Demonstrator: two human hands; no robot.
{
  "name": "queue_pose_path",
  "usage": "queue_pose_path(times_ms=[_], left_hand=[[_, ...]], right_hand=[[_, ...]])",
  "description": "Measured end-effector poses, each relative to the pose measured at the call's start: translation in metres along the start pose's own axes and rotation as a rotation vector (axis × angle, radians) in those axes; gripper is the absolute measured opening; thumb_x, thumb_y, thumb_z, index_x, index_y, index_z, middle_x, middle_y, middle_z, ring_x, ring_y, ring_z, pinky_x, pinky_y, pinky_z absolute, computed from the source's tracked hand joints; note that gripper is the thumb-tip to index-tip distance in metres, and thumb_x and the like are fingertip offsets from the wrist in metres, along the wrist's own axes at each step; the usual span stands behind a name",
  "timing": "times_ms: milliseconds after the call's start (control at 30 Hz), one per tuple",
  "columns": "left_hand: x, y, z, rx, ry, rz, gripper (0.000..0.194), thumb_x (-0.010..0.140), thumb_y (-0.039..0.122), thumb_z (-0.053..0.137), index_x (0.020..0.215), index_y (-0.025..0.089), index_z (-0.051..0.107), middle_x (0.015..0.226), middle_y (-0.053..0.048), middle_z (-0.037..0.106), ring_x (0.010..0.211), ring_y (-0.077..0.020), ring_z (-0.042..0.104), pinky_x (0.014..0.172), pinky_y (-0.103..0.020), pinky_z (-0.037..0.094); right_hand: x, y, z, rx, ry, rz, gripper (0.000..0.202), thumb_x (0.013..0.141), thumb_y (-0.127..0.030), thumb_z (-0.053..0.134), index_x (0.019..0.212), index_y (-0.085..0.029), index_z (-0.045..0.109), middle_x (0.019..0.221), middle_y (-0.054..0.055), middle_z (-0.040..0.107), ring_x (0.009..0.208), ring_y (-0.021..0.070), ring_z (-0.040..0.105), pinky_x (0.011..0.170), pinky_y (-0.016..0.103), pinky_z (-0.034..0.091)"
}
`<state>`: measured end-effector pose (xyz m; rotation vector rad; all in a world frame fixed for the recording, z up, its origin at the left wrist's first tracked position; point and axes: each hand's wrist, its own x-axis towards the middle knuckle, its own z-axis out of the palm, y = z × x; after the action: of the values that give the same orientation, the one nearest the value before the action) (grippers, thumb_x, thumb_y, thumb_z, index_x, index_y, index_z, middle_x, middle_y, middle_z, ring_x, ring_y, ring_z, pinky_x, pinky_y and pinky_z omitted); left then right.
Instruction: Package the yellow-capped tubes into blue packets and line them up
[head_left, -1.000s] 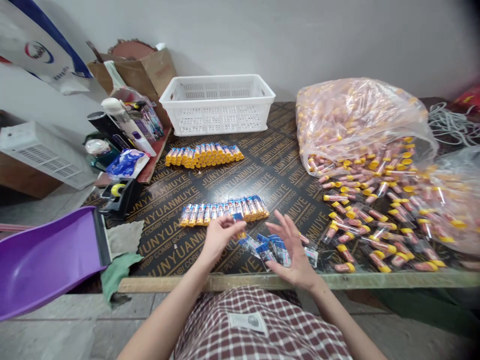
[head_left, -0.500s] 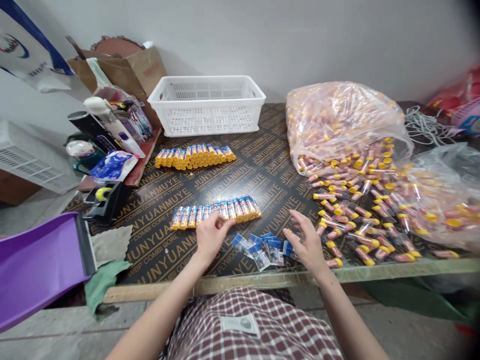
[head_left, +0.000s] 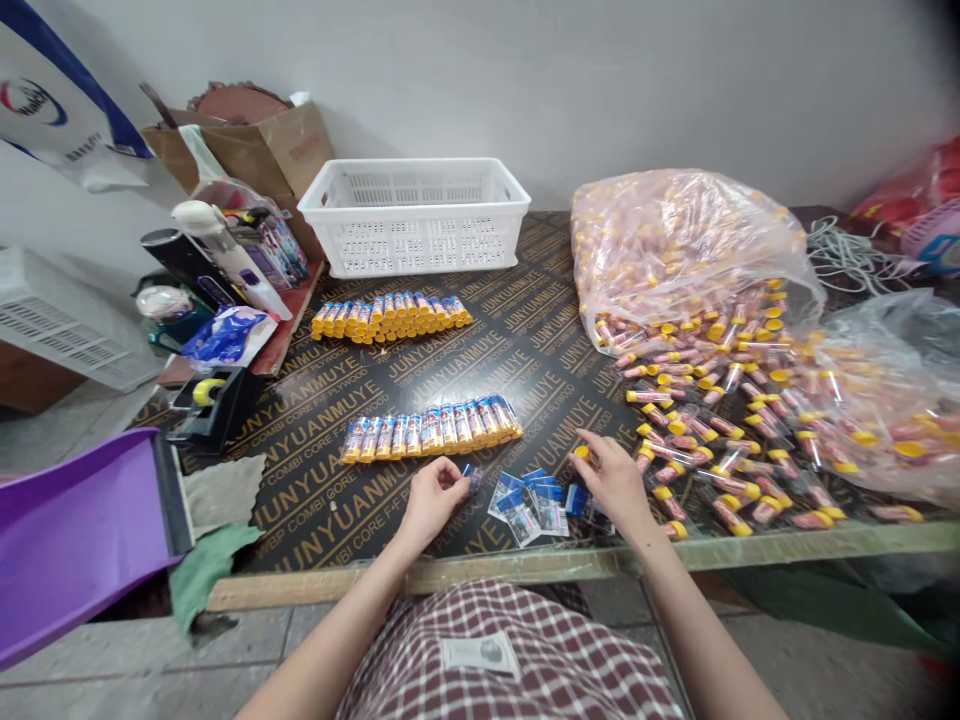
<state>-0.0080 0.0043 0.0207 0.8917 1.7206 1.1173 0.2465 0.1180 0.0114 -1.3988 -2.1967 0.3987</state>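
Left hand [head_left: 433, 500] has lowered, half-hiding a slip [head_left: 473, 481].

Crate [head_left: 427, 240] behind tube rows [head_left: 439, 428]; bag [head_left: 675, 225] right, tape dispenser [head_left: 217, 415] left.

To my left I see a purple dustpan [head_left: 82, 545], a green cloth [head_left: 214, 565] hanging over the edge of my desk [head_left: 547, 310], and a black tape dispenser [head_left: 225, 408]. Behind that are a blue packet [head_left: 227, 340], a black bottle [head_left: 182, 258] and a cardboard box [head_left: 291, 150]. White cord [head_left: 851, 258] lies tangled far to my right.
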Motion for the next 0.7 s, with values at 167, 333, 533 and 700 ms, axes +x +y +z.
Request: queue_pose_path(times_ms=[167, 333, 533, 700], left_hand=[[-0.011, 0.022, 0.003, -0.529, -0.087, -0.231, 0.043, 0.05, 0.019, 0.08, 0.085, 0.015, 0.056, 0.06, 0.002, 0.065, 0.05, -0.0107, 0.058, 0.053, -0.022, 0.049], [-0.009, 0.033, 0.005, -0.713, -0.045, -0.259, 0.03, 0.054, 0.027, 0.082, 0.073, 0.01, 0.066, 0.07, -0.003, 0.068, 0.056, -0.0083, 0.06, 0.057, -0.019, 0.052], [-0.003, 0.036, 0.004, -0.789, 0.086, -0.235, 0.032, 0.054, 0.035, 0.083, 0.067, 0.01, 0.067, 0.062, -0.004, 0.068, 0.055, -0.0116, 0.062, 0.055, -0.021, 0.052], [-0.004, 0.037, 0.003, -0.793, 0.136, -0.234, 0.036, 0.052, 0.039, 0.083, 0.067, 0.011, 0.067, 0.059, -0.004, 0.067, 0.056, -0.0138, 0.063, 0.056, -0.023, 0.051]], right_hand=[[-0.006, -0.043, -0.017, 0.535, 0.125, 0.129, 0.038, 0.083, -0.036, 0.06, 0.118, -0.022, 0.056, 0.094, 0.006, 0.061, 0.076, 0.0181, 0.061, 0.07, 0.034, 0.053], [-0.023, -0.081, -0.021, 0.858, 0.045, 0.141, 0.024, 0.082, -0.03, 0.063, 0.105, -0.022, 0.062, 0.104, 0.007, 0.061, 0.091, 0.0199, 0.064, 0.082, 0.035, 0.055], [-0.041, -0.096, -0.017, 0.707, 0.135, -0.007, 0.024, 0.082, -0.021, 0.062, 0.105, -0.025, 0.064, 0.101, 0.007, 0.063, 0.089, 0.0214, 0.062, 0.078, 0.038, 0.055], [-0.043, -0.103, -0.017, 0.589, 0.196, -0.139, 0.029, 0.082, -0.014, 0.06, 0.107, -0.027, 0.063, 0.1, 0.006, 0.064, 0.093, 0.0226, 0.061, 0.082, 0.041, 0.051]])
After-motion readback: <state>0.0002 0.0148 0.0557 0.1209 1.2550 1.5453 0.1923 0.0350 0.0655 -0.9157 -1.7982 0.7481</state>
